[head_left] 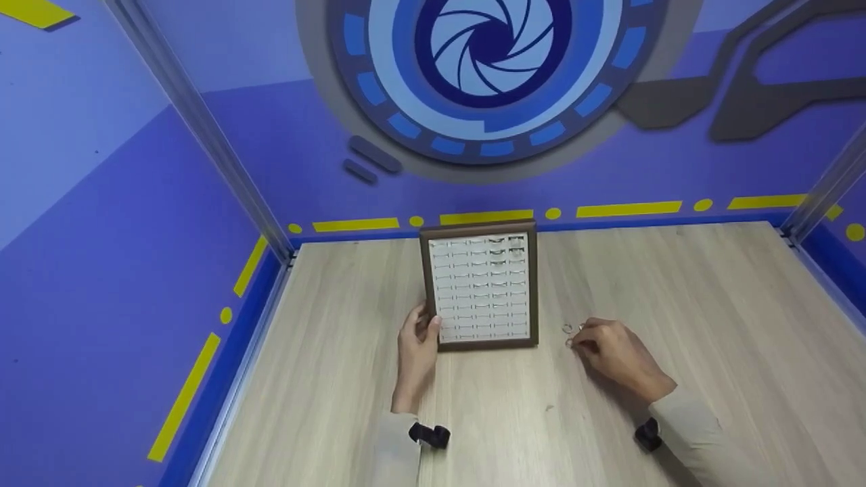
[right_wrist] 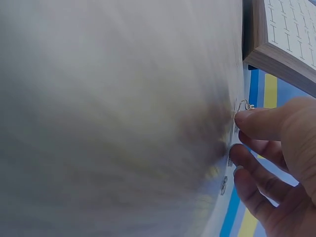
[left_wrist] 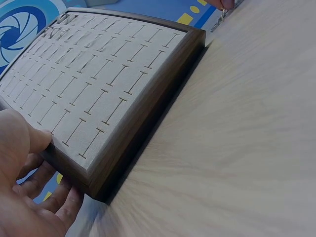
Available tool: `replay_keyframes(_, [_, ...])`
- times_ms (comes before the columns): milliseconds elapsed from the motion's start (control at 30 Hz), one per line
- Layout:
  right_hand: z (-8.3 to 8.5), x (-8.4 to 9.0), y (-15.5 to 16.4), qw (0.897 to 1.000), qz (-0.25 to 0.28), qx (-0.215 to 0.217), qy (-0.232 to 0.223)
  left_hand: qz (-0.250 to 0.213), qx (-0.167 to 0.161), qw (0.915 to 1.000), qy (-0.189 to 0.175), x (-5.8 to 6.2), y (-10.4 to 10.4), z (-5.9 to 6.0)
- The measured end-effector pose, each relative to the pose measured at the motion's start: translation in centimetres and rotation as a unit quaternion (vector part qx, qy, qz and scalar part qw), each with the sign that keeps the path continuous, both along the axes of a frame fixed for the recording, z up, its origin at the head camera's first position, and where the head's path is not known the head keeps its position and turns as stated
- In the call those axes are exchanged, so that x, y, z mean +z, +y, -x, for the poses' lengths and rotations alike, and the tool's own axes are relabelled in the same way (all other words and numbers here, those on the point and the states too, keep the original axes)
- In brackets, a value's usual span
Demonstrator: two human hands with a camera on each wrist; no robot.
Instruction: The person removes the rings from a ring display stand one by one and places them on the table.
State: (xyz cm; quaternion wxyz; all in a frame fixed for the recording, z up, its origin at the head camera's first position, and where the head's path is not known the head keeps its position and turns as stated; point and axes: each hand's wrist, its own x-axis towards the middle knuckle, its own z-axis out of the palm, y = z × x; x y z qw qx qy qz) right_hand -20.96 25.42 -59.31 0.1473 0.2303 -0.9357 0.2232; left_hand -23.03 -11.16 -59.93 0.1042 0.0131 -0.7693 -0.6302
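A ring display tray (head_left: 484, 287) with a brown wooden frame and a pale slotted pad stands tilted up on the table. Rings (head_left: 497, 252) fill several slots in its upper right part. My left hand (head_left: 417, 338) grips the frame's lower left edge, thumb on the front and fingers behind, as the left wrist view shows. To the right of the tray, my right hand (head_left: 612, 348) is low over the table. Its thumb and forefinger pinch a small ring (right_wrist: 243, 104). Beside these fingers, another loose ring (head_left: 567, 329) lies on the table.
The light wood table (head_left: 325, 379) meets a blue and purple back wall (head_left: 270, 149) just behind the tray. A metal corner post (head_left: 203, 122) rises at the left. Dark straps (head_left: 429, 435) circle both wrists.
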Motion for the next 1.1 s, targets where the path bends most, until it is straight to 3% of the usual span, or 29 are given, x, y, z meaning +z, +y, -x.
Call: replay_keyframes(1100, [0.31,0.55,0.40,0.998,-0.010,0.044,-0.034,-0.003,0.000,1.0000,0.000,0.04,-0.01,0.01])
